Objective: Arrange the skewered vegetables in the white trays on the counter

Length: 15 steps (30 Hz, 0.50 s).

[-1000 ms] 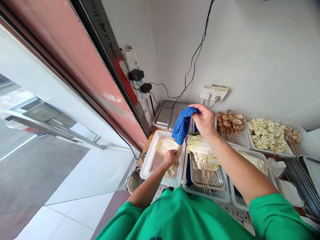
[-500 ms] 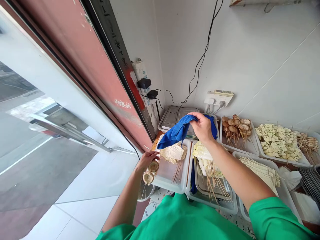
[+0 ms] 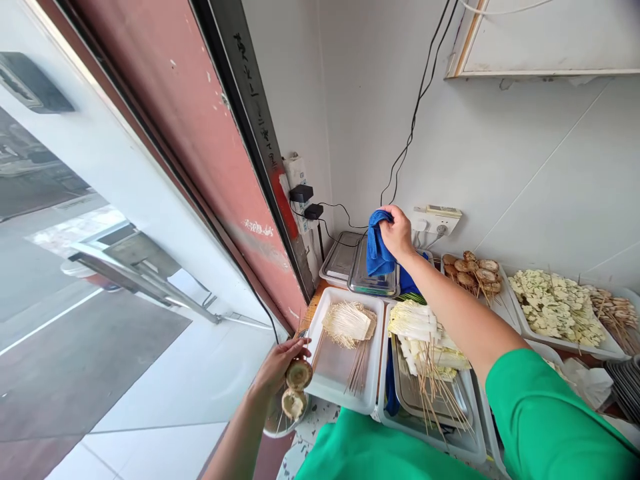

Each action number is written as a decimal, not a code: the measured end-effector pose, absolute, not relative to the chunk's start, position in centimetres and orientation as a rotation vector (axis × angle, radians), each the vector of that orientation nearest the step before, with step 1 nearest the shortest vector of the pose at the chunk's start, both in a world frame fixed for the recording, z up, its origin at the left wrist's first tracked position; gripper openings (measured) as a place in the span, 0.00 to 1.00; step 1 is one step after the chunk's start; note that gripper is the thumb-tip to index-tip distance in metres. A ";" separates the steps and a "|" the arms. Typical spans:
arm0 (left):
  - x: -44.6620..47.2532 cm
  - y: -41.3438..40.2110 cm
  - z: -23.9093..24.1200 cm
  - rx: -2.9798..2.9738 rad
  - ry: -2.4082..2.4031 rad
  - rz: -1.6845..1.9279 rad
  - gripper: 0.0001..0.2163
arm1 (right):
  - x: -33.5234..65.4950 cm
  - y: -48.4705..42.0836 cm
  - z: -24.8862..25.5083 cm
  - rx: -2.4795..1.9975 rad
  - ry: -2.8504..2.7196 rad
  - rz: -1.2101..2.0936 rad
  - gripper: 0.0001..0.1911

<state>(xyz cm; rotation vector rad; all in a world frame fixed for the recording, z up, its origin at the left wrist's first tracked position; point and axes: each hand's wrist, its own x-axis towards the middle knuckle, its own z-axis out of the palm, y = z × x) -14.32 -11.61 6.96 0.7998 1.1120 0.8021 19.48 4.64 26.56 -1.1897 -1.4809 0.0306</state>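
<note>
My right hand [image 3: 399, 235] is closed on a bunched blue cloth [image 3: 379, 248], which hangs above the metal lids at the back of the table. Lower left, my left hand [image 3: 283, 363] grips a mushroom skewer, with two brown mushroom caps [image 3: 299, 375] dangling below the fingers. Just right of that hand stands a white tray [image 3: 325, 393] holding skewered enoki mushrooms [image 3: 346, 323]. Skewered cabbage [image 3: 417, 321] lies on a metal tray beside it, under my right forearm. Another piece of blue cloth [image 3: 410, 283] shows partly behind my right wrist.
Metal lids [image 3: 343, 257] lie in the back corner, by a power strip [image 3: 299, 175] and hanging black cables [image 3: 411, 127]. Farther right are trays of skewered mushrooms [image 3: 470, 272] and pale cauliflower-like pieces [image 3: 555, 307]. A glass door [image 3: 165, 373] borders the left side.
My right hand has raised the blue cloth, which now hangs bunched instead of stretching left over the enoki tray. My left hand still holds the mushroom skewer. The view has shifted.
</note>
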 end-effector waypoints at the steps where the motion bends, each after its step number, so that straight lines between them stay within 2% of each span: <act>1: -13.8 -11.6 7.1 0.805 1.098 0.796 0.32 | 19.6 4.9 26.1 -1.261 -1.531 -0.005 0.15; 5: -11.3 -10.5 7.8 1.021 1.193 0.793 0.30 | 18.8 3.2 23.0 -1.736 -1.748 0.008 0.21; 7: -9.8 -9.8 8.3 1.278 1.288 0.740 0.25 | 17.5 0.7 21.2 -1.817 -1.912 0.105 0.24; 8: -8.9 -9.6 8.6 1.447 1.322 0.697 0.21 | 16.7 -0.8 20.4 -1.769 -2.039 0.216 0.21; 9: -7.9 -9.5 9.0 1.636 1.341 0.658 0.18 | 16.1 -2.2 19.7 -1.733 -2.142 0.421 0.14; 10: -6.9 -9.5 9.3 1.837 1.343 0.632 0.17 | 15.6 -3.5 19.1 -1.761 -2.193 0.724 0.12; 13: -3.6 -9.7 10.1 2.399 1.224 0.626 0.16 | 16.1 -6.2 17.7 -1.698 -2.060 1.882 0.17; 15: -1.3 -9.8 10.4 2.638 1.058 0.650 0.15 | 18.2 -7.5 17.2 -1.601 -1.892 2.238 0.14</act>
